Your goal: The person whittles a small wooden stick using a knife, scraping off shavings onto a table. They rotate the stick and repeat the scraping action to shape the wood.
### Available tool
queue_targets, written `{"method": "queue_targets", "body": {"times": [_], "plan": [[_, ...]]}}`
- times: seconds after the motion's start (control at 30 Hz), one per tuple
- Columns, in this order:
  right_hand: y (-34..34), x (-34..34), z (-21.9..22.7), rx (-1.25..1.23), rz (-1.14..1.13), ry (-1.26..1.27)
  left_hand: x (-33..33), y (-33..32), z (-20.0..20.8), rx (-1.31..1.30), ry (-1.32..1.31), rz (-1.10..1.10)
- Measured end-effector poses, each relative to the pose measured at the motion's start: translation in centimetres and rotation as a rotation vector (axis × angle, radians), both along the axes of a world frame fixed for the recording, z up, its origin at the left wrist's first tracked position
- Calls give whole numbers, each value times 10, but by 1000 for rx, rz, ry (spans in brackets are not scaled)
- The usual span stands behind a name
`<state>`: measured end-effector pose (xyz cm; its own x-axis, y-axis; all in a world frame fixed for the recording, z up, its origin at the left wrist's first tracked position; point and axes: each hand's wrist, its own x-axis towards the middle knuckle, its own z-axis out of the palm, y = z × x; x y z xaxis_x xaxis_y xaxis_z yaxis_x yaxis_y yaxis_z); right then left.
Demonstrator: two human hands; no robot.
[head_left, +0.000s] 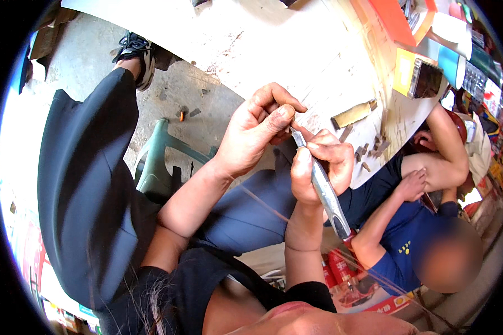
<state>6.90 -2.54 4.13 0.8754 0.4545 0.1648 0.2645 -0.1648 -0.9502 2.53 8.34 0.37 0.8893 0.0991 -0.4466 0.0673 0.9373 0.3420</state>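
Observation:
My right hand [331, 163] is wrapped round a silver-grey utility knife [328, 196], its thumb near the blade end. The knife slants up and left, with its tip close to the fingers of my left hand [258, 124]. Those left fingers are closed in a pinch; what sits between them is too small and too hidden to name. To the right of both hands, a yellowish-brown, roughly cylindrical piece [352, 115] lies on the white tabletop [251, 47]. Several small brown chunks [364, 152] are scattered beside it, near the table's edge.
A phone [426, 80] leans by a yellow box [403, 71] at the right, below an orange box [394, 19]. Another person in a blue shirt [391, 251] sits close on my right. A green plastic stool [153, 156] stands on the floor at left.

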Motion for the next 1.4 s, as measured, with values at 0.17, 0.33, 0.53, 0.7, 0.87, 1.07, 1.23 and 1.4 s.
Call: {"method": "queue_targets", "body": {"times": [0.17,0.33,0.53,0.7,0.87,1.07,1.23,1.4], "plan": [[-2,-2,-1,2,16,37,1,-1,0,0,-12,13],[4,1,1,-31,-22,-50,1,0,0,-47,-35,28],[4,2,0,-53,-6,-92,2,-2,-2,-25,-36,33],[3,5,-2,-79,47,-147,2,1,-1,-10,-36,-4],[3,4,-5,-44,6,-136,2,-1,-1,-20,-18,-4],[3,3,-7,-17,9,-126,1,0,-1,-22,-17,-8],[4,3,-6,-35,9,-145,2,0,-1,-24,-13,-5],[2,3,-2,-112,100,-150,1,-1,-4,-21,-37,-7]]}}
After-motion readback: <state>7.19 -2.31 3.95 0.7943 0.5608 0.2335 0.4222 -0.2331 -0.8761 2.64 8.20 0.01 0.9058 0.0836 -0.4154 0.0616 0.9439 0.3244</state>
